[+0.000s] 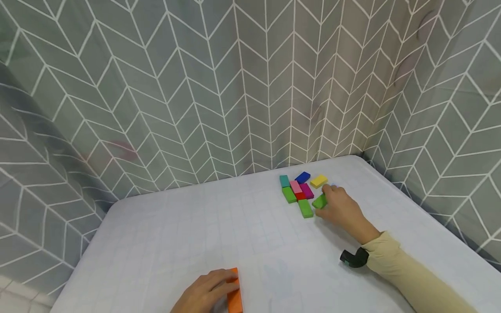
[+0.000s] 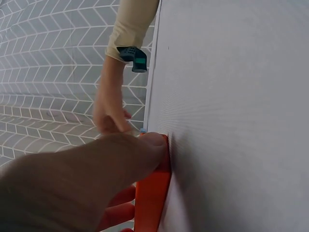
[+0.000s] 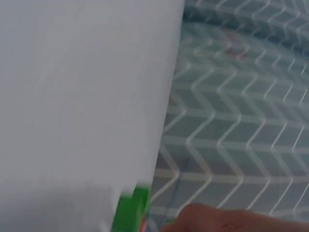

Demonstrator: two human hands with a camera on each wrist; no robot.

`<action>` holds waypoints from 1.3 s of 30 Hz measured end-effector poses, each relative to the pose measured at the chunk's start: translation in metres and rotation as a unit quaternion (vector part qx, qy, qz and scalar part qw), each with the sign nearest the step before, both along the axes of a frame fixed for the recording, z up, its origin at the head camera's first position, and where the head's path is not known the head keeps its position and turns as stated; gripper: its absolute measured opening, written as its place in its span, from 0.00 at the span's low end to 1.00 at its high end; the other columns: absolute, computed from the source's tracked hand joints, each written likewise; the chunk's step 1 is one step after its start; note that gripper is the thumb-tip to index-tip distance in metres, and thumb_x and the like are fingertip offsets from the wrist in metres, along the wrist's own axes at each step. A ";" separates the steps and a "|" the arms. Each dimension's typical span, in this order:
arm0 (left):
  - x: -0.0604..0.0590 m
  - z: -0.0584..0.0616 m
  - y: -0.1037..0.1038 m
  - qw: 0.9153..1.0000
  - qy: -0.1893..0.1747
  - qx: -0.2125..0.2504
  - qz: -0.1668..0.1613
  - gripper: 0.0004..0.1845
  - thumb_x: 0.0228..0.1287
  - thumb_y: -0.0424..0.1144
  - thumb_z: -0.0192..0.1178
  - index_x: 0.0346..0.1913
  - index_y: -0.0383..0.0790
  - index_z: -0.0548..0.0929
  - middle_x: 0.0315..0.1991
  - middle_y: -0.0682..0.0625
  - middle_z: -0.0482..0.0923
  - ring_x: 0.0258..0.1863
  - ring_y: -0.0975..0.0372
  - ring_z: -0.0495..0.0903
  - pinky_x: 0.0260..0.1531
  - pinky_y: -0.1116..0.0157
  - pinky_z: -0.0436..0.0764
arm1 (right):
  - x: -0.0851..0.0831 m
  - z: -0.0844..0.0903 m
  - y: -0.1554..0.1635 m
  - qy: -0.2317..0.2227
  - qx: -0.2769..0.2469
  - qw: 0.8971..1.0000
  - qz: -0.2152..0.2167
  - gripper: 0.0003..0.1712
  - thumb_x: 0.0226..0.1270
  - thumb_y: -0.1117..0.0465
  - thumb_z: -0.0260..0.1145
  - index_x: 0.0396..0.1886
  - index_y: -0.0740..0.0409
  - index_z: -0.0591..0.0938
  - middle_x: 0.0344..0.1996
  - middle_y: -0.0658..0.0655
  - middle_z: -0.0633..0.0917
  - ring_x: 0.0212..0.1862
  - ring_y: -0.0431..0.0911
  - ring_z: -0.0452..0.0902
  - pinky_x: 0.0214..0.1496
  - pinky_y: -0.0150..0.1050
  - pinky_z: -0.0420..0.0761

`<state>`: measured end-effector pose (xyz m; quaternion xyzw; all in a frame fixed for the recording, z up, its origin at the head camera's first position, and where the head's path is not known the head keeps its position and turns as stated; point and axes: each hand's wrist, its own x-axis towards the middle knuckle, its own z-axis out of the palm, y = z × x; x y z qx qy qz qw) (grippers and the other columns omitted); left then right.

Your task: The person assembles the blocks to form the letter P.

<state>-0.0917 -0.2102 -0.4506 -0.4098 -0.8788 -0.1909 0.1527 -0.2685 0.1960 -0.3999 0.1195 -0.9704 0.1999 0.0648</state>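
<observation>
Near the white table's (image 1: pixel 164 243) front edge, the left hand (image 1: pixel 205 293) grips a flat orange rectangular block (image 1: pixel 235 295); far right, the right hand (image 1: pixel 340 208) pinches a green rectangular block (image 1: pixel 320 201) beside the coloured cluster (image 1: pixel 299 191). Both look light, rigid, smooth; best held across the long edges

orange block (image 1: pixel 235 295): long, flat on the worktop's near edge.
green block (image 1: pixel 320 201): tilted, beside the coloured block cluster.
</observation>
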 end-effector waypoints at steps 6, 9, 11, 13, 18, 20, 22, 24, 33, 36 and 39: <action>-0.001 0.000 0.001 1.000 0.001 0.000 -0.005 0.26 0.68 0.62 0.67 0.62 0.52 0.85 0.63 0.56 0.77 0.57 0.61 0.78 0.44 0.60 0.83 | 0.022 0.007 -0.047 0.055 -0.106 0.984 0.129 0.27 0.57 0.62 0.79 0.55 0.66 0.81 0.49 0.60 0.83 0.51 0.57 0.78 0.55 0.55 0.82; -0.002 0.000 0.000 1.000 0.001 0.003 -0.009 0.26 0.68 0.62 0.67 0.61 0.51 0.85 0.63 0.56 0.78 0.57 0.61 0.78 0.45 0.60 0.84 | 0.030 0.007 -0.068 0.060 -0.136 0.973 0.178 0.26 0.57 0.64 0.78 0.54 0.63 0.81 0.51 0.56 0.83 0.54 0.56 0.78 0.57 0.53 0.82; -0.002 0.001 0.000 1.000 -0.007 0.000 -0.008 0.26 0.68 0.62 0.67 0.61 0.52 0.85 0.62 0.56 0.78 0.57 0.62 0.78 0.46 0.61 0.84 | 0.034 0.007 -0.083 0.055 -0.141 0.967 0.205 0.26 0.57 0.63 0.78 0.56 0.62 0.81 0.52 0.55 0.83 0.55 0.54 0.78 0.58 0.52 0.82; -0.002 0.002 -0.001 1.000 -0.013 0.001 -0.007 0.26 0.67 0.63 0.67 0.61 0.52 0.85 0.62 0.57 0.77 0.57 0.62 0.78 0.47 0.61 0.84 | 0.037 0.007 -0.098 0.047 -0.139 0.962 0.229 0.26 0.58 0.63 0.78 0.56 0.61 0.81 0.53 0.54 0.83 0.56 0.53 0.78 0.58 0.50 0.82; -0.001 0.001 0.000 1.000 -0.018 0.005 0.000 0.27 0.66 0.64 0.67 0.60 0.52 0.85 0.63 0.57 0.77 0.58 0.62 0.78 0.47 0.60 0.85 | 0.045 0.003 -0.129 0.025 -0.124 0.953 0.274 0.26 0.60 0.62 0.78 0.57 0.60 0.81 0.54 0.54 0.82 0.57 0.52 0.76 0.61 0.47 0.81; -0.001 0.001 0.001 1.000 -0.021 0.002 0.002 0.27 0.66 0.64 0.67 0.61 0.53 0.85 0.63 0.58 0.77 0.58 0.62 0.78 0.47 0.60 0.85 | 0.046 -0.001 -0.138 0.014 -0.120 0.950 0.288 0.26 0.61 0.61 0.78 0.57 0.59 0.80 0.54 0.54 0.81 0.58 0.52 0.76 0.62 0.46 0.80; -0.001 0.001 0.001 1.000 -0.017 -0.001 0.002 0.28 0.66 0.65 0.67 0.60 0.53 0.85 0.63 0.58 0.77 0.58 0.62 0.78 0.47 0.60 0.85 | 0.048 -0.007 -0.147 0.005 -0.119 0.945 0.305 0.25 0.61 0.62 0.78 0.57 0.59 0.80 0.54 0.53 0.81 0.58 0.51 0.76 0.63 0.44 0.79; -0.001 0.001 0.001 1.000 -0.017 -0.009 0.005 0.28 0.66 0.66 0.66 0.60 0.53 0.86 0.63 0.58 0.76 0.58 0.62 0.77 0.46 0.60 0.84 | 0.049 -0.012 -0.155 -0.002 -0.109 0.940 0.322 0.25 0.61 0.61 0.78 0.57 0.58 0.81 0.54 0.52 0.82 0.59 0.48 0.75 0.64 0.41 0.77; -0.003 0.004 0.001 0.999 0.009 -0.031 0.012 0.28 0.64 0.69 0.65 0.55 0.54 0.89 0.61 0.59 0.77 0.54 0.65 0.75 0.40 0.68 0.80 | 0.052 -0.023 -0.178 -0.005 -0.131 0.912 0.388 0.23 0.62 0.62 0.77 0.56 0.59 0.82 0.53 0.51 0.84 0.57 0.44 0.76 0.64 0.37 0.76; -0.004 0.002 0.001 1.000 0.021 -0.022 0.006 0.28 0.63 0.68 0.67 0.55 0.53 0.90 0.60 0.59 0.77 0.54 0.65 0.76 0.39 0.69 0.79 | 0.051 -0.027 -0.181 -0.020 -0.132 0.913 0.386 0.23 0.63 0.61 0.77 0.56 0.58 0.83 0.53 0.49 0.84 0.56 0.41 0.76 0.63 0.35 0.76; -0.004 0.002 0.001 1.000 0.019 -0.023 0.005 0.27 0.64 0.68 0.66 0.55 0.53 0.90 0.60 0.59 0.77 0.53 0.65 0.76 0.40 0.69 0.80 | 0.050 -0.030 -0.181 -0.037 -0.134 0.915 0.378 0.23 0.63 0.60 0.77 0.56 0.56 0.84 0.52 0.47 0.84 0.54 0.39 0.76 0.61 0.33 0.76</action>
